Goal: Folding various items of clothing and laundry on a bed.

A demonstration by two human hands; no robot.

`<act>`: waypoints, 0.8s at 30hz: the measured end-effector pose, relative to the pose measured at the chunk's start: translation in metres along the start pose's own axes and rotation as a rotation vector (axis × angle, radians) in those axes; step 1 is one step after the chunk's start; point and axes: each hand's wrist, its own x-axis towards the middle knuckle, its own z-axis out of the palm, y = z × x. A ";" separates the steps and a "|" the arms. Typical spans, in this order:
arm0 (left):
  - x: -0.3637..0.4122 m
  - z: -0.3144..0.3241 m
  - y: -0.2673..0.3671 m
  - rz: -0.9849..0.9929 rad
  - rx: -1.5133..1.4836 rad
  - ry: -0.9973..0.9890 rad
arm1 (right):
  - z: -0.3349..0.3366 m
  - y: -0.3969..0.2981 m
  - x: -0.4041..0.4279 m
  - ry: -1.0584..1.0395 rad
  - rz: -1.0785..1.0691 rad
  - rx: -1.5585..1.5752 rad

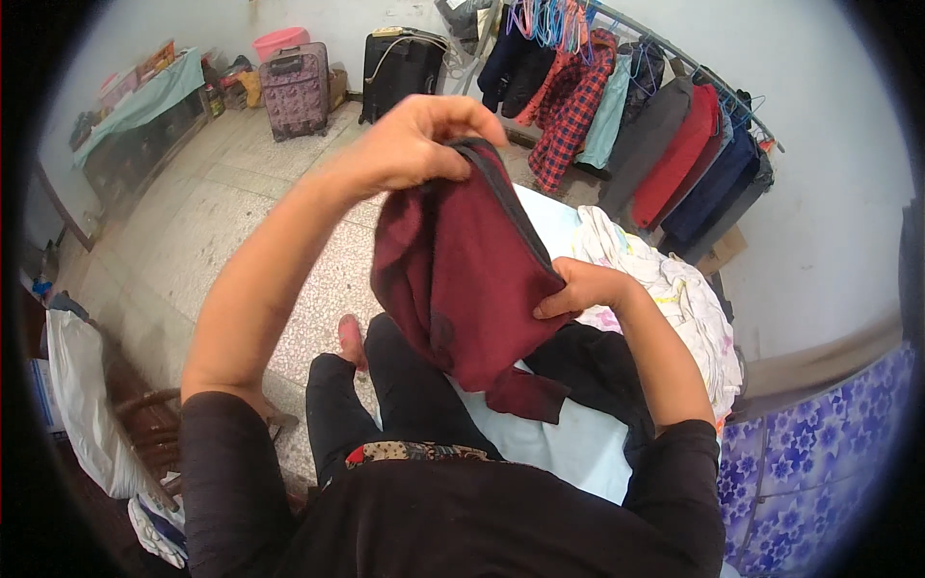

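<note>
A dark red garment with a dark edge band hangs between my two hands, in front of my lap. My left hand grips its upper end, thumb and fingers pinching the dark band. Lower down on the right, my right hand pinches the other end of the same band. The garment's lower part hangs in folds, with a narrow cuff-like end at the bottom. Beneath it, a black garment lies on a pale blue sheet, partly hidden by my right forearm.
A crumpled white patterned cloth lies beyond my right hand. Clothes hang on a metal rack against the wall. Two suitcases, one patterned and one black, stand on the tiled floor. At far left is a covered table.
</note>
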 end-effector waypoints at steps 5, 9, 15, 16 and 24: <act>-0.019 -0.032 -0.013 -0.008 0.328 0.087 | -0.023 0.012 -0.020 0.582 -0.215 0.140; -0.024 -0.041 -0.041 0.072 1.029 0.145 | -0.049 -0.025 -0.036 0.640 -0.430 0.394; -0.016 -0.054 -0.056 -0.027 1.021 0.230 | -0.068 -0.050 -0.052 0.707 -0.439 0.439; -0.015 -0.058 -0.059 -0.010 1.002 0.268 | -0.068 -0.050 -0.054 0.720 -0.413 0.423; -0.015 -0.077 -0.092 -0.196 0.126 0.234 | -0.080 -0.017 -0.056 0.823 -0.347 0.535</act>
